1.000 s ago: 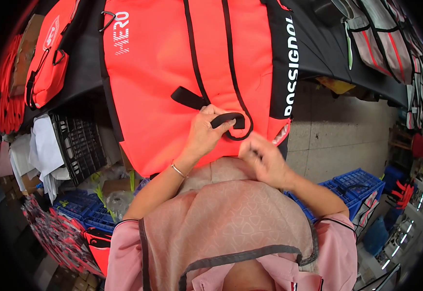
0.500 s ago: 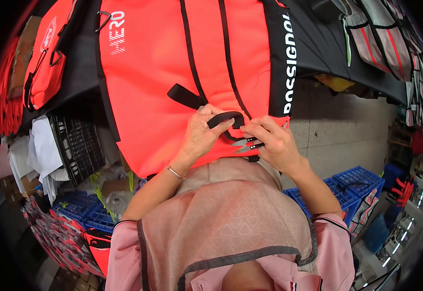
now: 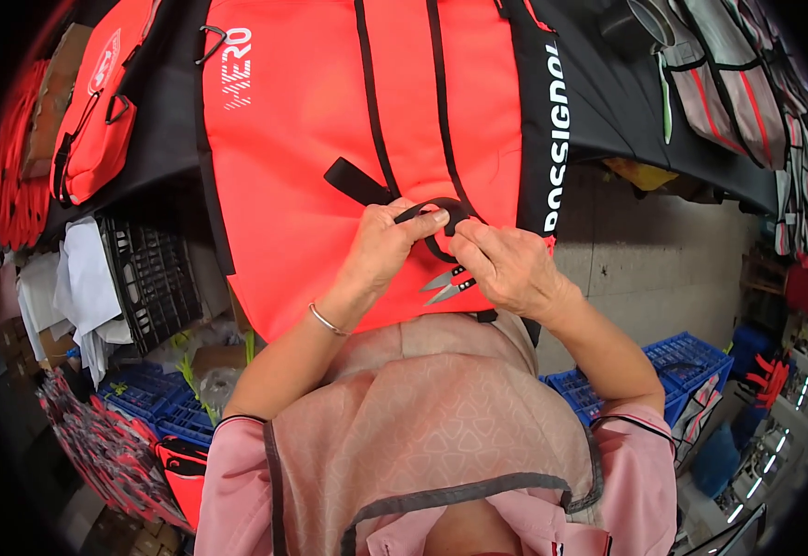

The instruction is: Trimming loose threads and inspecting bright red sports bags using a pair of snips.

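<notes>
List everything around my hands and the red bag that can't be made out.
All in the head view:
- Red bag: far end cut off by the top edge.
- Snips: handle ends hidden by the right hand.
- Black strap: partly covered by the left hand.
- Blue crates at right: partly hidden behind the right forearm.

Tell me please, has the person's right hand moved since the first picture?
Yes: judged against the red bag, the right hand has moved up, closer to the black webbing loop.
</notes>
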`<state>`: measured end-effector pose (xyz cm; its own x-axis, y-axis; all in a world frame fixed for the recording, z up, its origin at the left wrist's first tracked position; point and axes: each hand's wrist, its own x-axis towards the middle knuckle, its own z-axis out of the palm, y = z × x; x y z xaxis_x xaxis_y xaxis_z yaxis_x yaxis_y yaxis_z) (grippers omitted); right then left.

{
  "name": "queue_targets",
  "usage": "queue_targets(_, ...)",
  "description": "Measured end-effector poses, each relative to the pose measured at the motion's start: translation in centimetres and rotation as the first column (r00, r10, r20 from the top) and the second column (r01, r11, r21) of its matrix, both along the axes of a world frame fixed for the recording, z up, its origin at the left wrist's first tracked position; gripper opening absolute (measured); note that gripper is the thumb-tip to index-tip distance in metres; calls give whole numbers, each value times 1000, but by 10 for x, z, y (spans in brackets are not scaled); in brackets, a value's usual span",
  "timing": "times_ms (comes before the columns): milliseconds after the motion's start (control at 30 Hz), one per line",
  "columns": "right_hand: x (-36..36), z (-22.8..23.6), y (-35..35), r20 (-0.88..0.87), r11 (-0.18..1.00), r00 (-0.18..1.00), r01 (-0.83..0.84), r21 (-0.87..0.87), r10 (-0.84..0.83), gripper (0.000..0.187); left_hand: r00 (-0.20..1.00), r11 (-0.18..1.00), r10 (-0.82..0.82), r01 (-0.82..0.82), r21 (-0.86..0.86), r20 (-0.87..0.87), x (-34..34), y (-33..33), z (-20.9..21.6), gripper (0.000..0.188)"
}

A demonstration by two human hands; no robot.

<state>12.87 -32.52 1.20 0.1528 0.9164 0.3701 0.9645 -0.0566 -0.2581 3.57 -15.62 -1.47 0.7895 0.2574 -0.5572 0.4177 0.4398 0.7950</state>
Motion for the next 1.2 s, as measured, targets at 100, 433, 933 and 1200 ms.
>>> queue_targets(100, 6, 2, 4, 3, 998, 999, -47, -47, 47, 15, 999, 997, 38, -37, -63, 3, 3, 1, 0, 18)
queue_targets(433, 10, -10, 6, -583, 996, 808, 44, -81, -83, 33, 998, 998, 21, -24, 49, 61, 0, -6, -12, 13)
queue_targets(933, -17, 0, -32, -734, 920, 617, 391, -26, -283, 31, 991, 936, -86, 45, 349, 103, -6, -9, -26, 13)
queue_targets(1200, 4, -10, -15, -280, 991, 951, 119, -64, -132, 24, 986, 914, -113, 55, 402, 121, -7, -12, -28, 12)
